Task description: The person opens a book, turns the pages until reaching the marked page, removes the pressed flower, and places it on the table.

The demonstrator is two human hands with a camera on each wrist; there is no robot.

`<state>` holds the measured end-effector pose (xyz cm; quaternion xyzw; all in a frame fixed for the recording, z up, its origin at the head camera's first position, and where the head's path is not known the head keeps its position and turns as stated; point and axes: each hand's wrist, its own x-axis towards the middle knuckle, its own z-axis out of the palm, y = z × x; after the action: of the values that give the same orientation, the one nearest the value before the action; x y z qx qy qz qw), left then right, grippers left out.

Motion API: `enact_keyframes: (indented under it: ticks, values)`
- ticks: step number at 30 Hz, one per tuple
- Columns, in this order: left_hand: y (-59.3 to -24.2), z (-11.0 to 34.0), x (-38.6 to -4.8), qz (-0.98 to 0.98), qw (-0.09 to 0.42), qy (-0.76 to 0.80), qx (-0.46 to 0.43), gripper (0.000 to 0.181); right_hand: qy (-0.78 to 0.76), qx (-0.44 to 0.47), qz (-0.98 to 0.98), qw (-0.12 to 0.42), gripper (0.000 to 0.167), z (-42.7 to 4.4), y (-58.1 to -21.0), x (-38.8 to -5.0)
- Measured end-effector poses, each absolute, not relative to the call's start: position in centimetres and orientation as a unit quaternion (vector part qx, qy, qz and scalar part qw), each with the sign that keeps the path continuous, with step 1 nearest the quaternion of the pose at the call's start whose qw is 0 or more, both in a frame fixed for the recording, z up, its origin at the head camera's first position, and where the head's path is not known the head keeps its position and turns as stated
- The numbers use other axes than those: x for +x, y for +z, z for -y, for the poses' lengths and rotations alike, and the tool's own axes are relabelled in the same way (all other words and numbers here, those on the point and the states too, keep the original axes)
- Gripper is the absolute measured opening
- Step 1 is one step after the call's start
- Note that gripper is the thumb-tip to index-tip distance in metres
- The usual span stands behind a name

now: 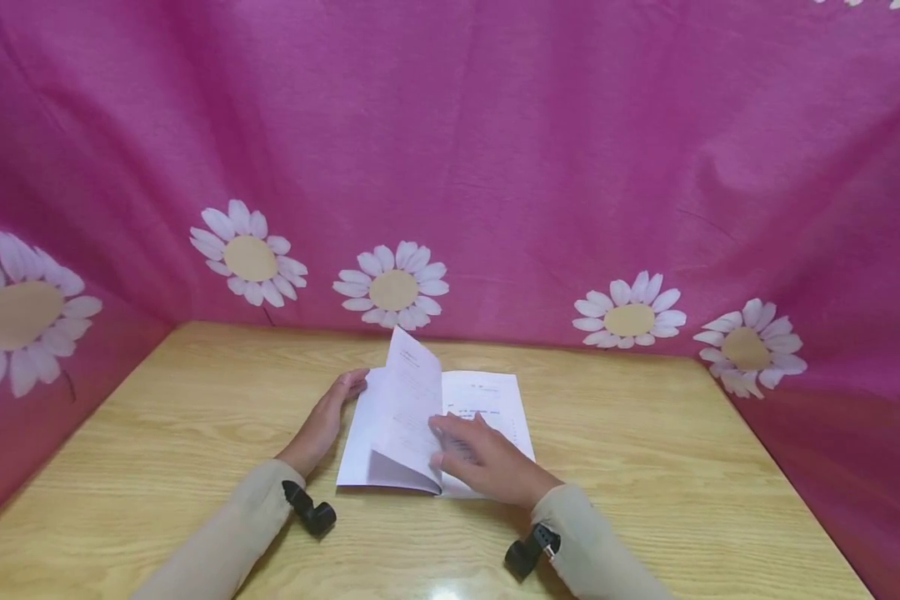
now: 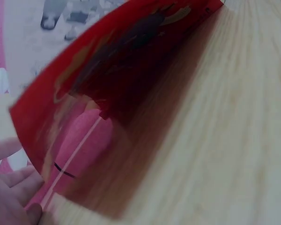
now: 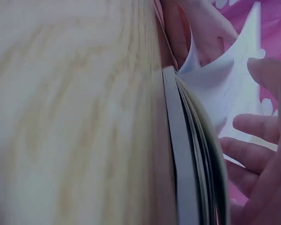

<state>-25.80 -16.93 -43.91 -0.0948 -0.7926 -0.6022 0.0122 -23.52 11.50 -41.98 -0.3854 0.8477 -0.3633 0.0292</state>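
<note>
A booklet (image 1: 521,417) lies open on the table, with white printed pages and a red cover (image 2: 42,108) underneath. One leaf (image 1: 412,392) stands partly raised near the spine, leaning left. My left hand (image 1: 328,421) is at the booklet's left edge, fingers extended along it. In the left wrist view its fingers (image 2: 18,183) touch the lifted cover's corner. My right hand (image 1: 495,462) is over the right-hand page, its fingers loosely bent near the raised leaf. In the right wrist view, its fingers (image 3: 253,145) are spread beside the page stack (image 3: 192,126), pinching nothing visible.
The booklet rests on a light wooden table (image 1: 645,467). A pink cloth (image 1: 495,167) with large white daisies hangs behind and at both sides of the table. Each wrist wears a small black camera (image 1: 315,517) over a pale sleeve.
</note>
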Motion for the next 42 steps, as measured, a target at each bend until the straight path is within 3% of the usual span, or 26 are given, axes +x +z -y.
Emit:
enact_keyframes:
  ticks: [19,30,42]
  values:
    - [-43.9,16.7,-26.1,0.776,0.041,-0.623,-0.094,0.055,-0.297,-0.404,-0.862,0.075,0.055,-11.2,-42.1,-22.8]
    - [-43.2,16.4,-25.4,0.798,0.084,-0.577,-0.151,0.041,-0.271,-0.409,-0.869,0.067,0.053,-11.1,-42.7,-22.7]
    - [-44.6,16.4,-25.6,0.869,0.015,-0.429,-0.245,0.051,-0.262,-0.406,-0.873,0.061,0.054,-10.9,-42.8,-22.7]
